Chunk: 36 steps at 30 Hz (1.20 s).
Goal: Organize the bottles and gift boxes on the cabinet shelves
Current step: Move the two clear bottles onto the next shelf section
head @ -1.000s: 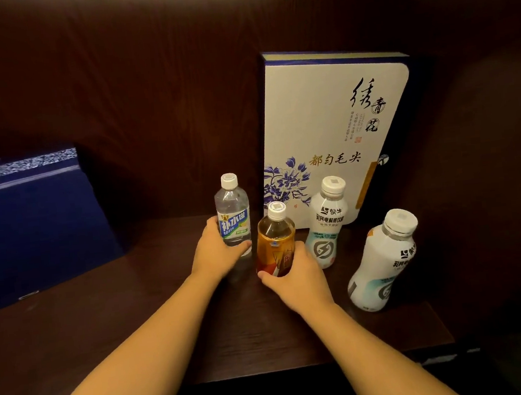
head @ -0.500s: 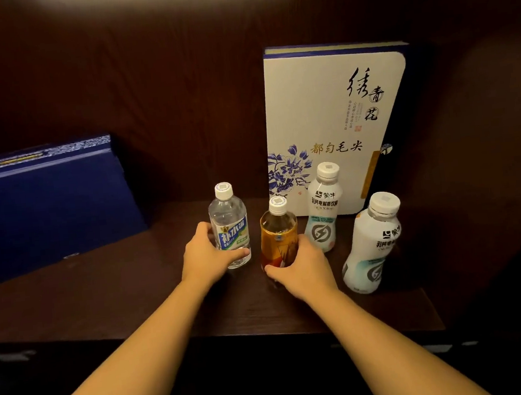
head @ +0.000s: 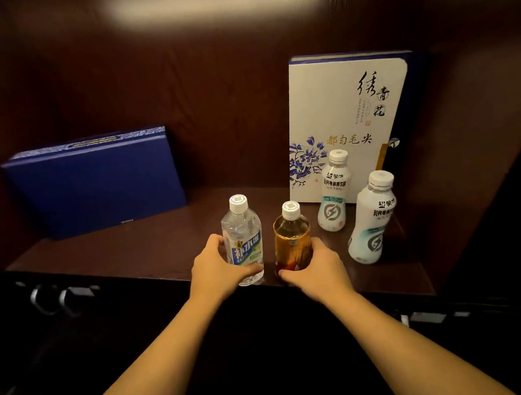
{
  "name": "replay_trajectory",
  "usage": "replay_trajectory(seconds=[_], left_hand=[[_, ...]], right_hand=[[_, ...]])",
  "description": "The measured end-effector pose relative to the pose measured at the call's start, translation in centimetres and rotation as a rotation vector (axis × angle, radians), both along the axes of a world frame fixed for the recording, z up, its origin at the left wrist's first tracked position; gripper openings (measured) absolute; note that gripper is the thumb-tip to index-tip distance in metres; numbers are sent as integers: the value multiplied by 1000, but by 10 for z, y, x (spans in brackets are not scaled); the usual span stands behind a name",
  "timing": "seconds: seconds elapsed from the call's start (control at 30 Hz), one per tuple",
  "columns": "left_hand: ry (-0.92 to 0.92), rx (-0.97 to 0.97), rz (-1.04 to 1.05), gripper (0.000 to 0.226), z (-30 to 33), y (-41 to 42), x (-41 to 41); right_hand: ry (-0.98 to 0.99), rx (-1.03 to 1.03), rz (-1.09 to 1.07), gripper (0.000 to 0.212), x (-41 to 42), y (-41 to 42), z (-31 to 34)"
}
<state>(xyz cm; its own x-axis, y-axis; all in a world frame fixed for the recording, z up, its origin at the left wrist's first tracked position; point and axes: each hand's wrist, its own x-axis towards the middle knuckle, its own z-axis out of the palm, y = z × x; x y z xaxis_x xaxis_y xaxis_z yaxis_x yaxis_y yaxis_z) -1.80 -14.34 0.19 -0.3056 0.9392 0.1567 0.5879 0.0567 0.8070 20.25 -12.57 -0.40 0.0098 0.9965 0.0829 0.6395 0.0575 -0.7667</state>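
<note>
My left hand [head: 217, 270] is wrapped around the lower part of a clear water bottle [head: 242, 231] with a blue-green label. My right hand [head: 315, 267] grips the base of an amber tea bottle [head: 292, 235]. Both bottles stand upright side by side near the front edge of the dark wooden shelf [head: 149, 246]. Two white drink bottles stand to the right, one further back [head: 333, 192] and one nearer [head: 372, 218]. Behind them a white gift box [head: 346, 106] with blue flowers stands upright. A dark blue gift box [head: 95, 181] leans at the back left.
The cabinet's dark back wall [head: 212, 106] and right side wall [head: 483, 112] close in the shelf. Metal handles [head: 55, 298] show below the shelf's front edge at the left. Bare shelf lies between the blue box and the bottles.
Both hands have drawn the clear bottle and the amber bottle toward the shelf's front edge, away from the white box. The view has pulled back and more of the blue box shows.
</note>
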Motion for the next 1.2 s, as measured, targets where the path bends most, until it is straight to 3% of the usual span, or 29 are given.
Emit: replay_trajectory(seconds=[0.6, 0.97, 1.2], left_hand=[[-61, -62, -38, 75, 13, -200, 32], [-14, -14, -103, 79, 38, -199, 133], [-48, 10, -157, 79, 41, -163, 259]], right_hand=[[92, 46, -24, 64, 29, -207, 26], [104, 144, -105, 62, 130, -211, 51], [73, 149, -127, 63, 254, -182, 50]])
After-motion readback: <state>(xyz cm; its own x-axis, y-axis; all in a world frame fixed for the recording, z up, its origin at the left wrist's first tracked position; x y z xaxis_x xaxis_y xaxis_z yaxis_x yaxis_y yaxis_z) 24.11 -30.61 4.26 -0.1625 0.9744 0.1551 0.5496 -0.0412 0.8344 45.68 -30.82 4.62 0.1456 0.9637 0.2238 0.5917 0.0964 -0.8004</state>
